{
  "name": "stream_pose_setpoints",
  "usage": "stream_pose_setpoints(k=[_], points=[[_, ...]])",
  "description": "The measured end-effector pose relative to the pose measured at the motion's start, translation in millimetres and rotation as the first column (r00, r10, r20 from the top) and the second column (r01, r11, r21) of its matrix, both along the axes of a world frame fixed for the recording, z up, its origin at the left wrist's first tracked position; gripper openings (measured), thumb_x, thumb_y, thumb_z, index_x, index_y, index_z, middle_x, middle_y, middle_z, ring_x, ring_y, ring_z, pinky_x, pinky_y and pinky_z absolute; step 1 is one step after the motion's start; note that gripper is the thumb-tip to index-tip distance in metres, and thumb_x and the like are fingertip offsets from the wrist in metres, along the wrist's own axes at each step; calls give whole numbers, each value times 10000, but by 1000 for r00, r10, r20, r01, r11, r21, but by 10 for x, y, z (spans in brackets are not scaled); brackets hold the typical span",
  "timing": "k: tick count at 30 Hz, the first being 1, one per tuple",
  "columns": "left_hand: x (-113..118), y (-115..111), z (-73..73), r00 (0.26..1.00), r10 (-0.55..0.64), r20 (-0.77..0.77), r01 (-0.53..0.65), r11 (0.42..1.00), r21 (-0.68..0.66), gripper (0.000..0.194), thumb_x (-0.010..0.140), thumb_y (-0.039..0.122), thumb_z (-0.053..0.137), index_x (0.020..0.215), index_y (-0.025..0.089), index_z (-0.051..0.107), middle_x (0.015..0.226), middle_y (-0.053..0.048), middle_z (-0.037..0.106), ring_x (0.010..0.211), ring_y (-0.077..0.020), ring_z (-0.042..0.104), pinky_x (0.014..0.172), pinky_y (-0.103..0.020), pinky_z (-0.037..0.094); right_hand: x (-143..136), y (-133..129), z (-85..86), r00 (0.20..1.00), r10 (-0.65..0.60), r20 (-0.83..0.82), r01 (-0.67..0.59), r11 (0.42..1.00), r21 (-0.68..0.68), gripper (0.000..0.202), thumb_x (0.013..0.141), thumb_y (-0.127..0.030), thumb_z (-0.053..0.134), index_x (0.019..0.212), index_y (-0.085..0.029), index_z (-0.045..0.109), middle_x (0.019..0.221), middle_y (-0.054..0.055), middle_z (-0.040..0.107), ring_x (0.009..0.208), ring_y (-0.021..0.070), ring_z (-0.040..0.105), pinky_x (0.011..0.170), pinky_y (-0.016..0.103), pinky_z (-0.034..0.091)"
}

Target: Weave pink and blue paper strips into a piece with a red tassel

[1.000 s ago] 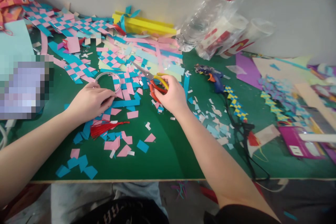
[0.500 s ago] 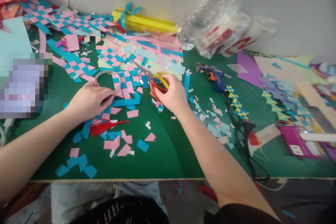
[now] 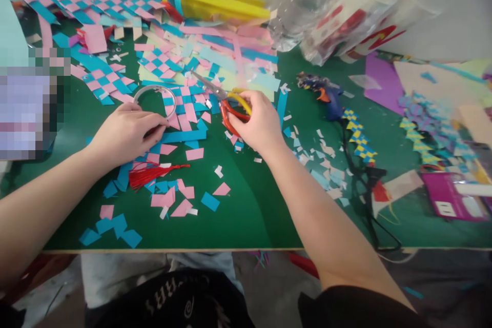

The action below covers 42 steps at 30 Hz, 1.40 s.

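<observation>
My left hand [image 3: 132,130] is closed at the near side of a narrow roll of tape [image 3: 154,88], thumb and fingers on its rim. The roll stands over pink and blue paper pieces; part of it is hidden by the hand. In my right hand [image 3: 263,120] is a pair of scissors [image 3: 219,93] with yellow and red handles. Its blades look closed and point away to the left, over paper scraps. Just below the left hand lies a red tassel [image 3: 144,175]. Woven pink-and-blue paper [image 3: 159,63] lies beyond the roll.
A yellow folded paper piece [image 3: 219,2] lies along the wall. Bagged cups [image 3: 346,25] stand at the back right. A blue glue gun [image 3: 332,102] with a black cord lies right of my hand. A blurred-out phone-like device [image 3: 23,118] is at the left.
The view has tilted down, so most of the table appears higher in the picture. Both hands keep nearly the same place among the paper, still holding the tape and the scissors.
</observation>
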State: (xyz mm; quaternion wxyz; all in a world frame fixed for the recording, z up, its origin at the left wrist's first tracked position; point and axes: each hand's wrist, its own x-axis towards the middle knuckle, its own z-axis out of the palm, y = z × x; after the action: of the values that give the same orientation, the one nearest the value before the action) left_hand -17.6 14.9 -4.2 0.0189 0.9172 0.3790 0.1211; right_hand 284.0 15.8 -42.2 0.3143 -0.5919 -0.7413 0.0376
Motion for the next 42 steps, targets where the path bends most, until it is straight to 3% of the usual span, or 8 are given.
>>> stream_pose_setpoints(k=[6, 12, 25, 38, 42], points=[[20, 5, 5, 1000, -9, -5, 9, 1000, 23, 403, 1007, 354, 356, 1039, 146, 700, 831, -38, 725, 721, -154, 589, 897, -384, 459, 84, 25, -60, 999, 42, 30, -42, 999, -15, 359, 852, -344, 611, 1170, -260, 468, 1228, 124, 596, 1157, 325, 582, 959, 563, 501], [-11, 31, -47, 1000, -1, -17, 2, 998, 61, 396, 997, 365, 364, 1007, 178, 712, 804, -22, 724, 675, -150, 577, 886, -373, 466, 102, 37, -58, 998, 56, 31, -55, 998, -19, 380, 864, -358, 608, 1199, -261, 460, 1229, 119, 592, 1146, 321, 581, 947, 571, 508], [31, -5, 9, 999, 8, -43, -7, 999, 31, 435, 1010, 366, 313, 1012, 184, 708, 913, -29, 756, 755, -156, 622, 897, -362, 459, 37, 11, -45, 999, 31, 15, -32, 999, 40, 342, 823, -307, 635, 1128, -241, 497, 1174, 99, 639, 1097, 294, 598, 919, 534, 524], [26, -3, 11, 999, 24, 33, -22, 999, -47, 365, 972, 384, 339, 981, 315, 697, 969, 7, 756, 786, -201, 664, 895, -424, 469, 2, -3, -25, 1000, 3, 0, -3, 1000, 27, 307, 804, -330, 618, 1070, -240, 494, 1096, 100, 641, 1029, 285, 616, 863, 509, 531], [24, -7, 17, 999, 15, 32, -13, 998, -58, 351, 980, 375, 342, 985, 294, 683, 1005, 14, 752, 790, -188, 654, 909, -419, 460, 6, -1, -31, 1000, 9, 2, -9, 999, 35, 319, 808, -346, 618, 1084, -240, 497, 1092, 100, 639, 1021, 278, 617, 856, 503, 536]])
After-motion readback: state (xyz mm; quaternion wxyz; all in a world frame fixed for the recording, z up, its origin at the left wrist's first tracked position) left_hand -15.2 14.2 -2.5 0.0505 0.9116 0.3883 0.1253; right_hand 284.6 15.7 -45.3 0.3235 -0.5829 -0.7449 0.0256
